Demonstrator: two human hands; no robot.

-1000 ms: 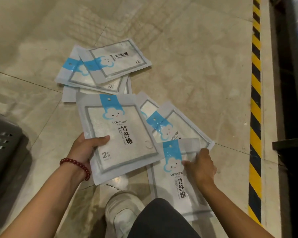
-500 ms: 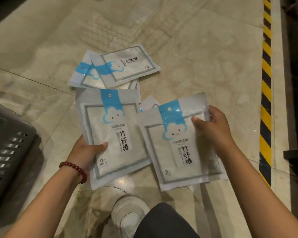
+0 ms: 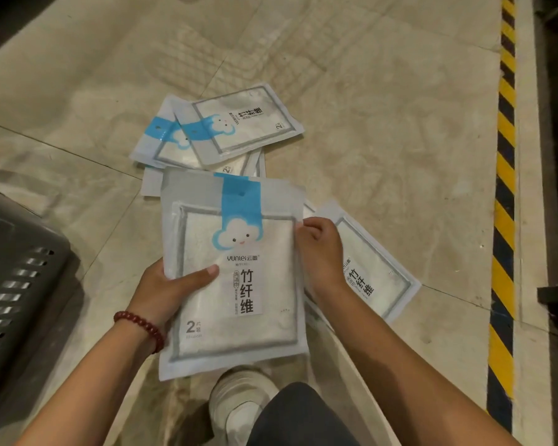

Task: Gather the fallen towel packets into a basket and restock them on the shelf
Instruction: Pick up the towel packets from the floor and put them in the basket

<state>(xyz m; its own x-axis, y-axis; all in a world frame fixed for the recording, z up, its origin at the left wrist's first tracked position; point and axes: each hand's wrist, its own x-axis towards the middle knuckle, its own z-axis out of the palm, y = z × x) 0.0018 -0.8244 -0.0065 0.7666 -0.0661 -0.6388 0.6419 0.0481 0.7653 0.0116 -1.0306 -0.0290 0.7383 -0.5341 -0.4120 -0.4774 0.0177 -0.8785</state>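
White plastic towel packet [image 3: 239, 284], blue cloud label, held above floor [image 3: 400, 123]: left edge clamped by left hand [image 3: 168, 284]; right edge pinched by right hand [image 3: 322, 252]. Slip risked from slick film before grey slatted basket [image 3: 20, 268], at left, is reached.

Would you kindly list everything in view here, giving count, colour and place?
Held packets: a stack, number behind the top one unclear, white with a blue band, centre.
Floor packet: one, white with grey border, on the floor right of the right hand.
Packet pile: at least three overlapping, white and blue, on the floor beyond the hands.
Basket: one, grey, left edge.
Floor: beige tiles.
Hazard stripe: one, yellow and black, along the right.
Shoe: one, white, bottom centre.
Bracelet: one, red beads, left wrist.
Left hand: grips the stack's left edge, thumb on front.
Right hand: pinches its right edge.
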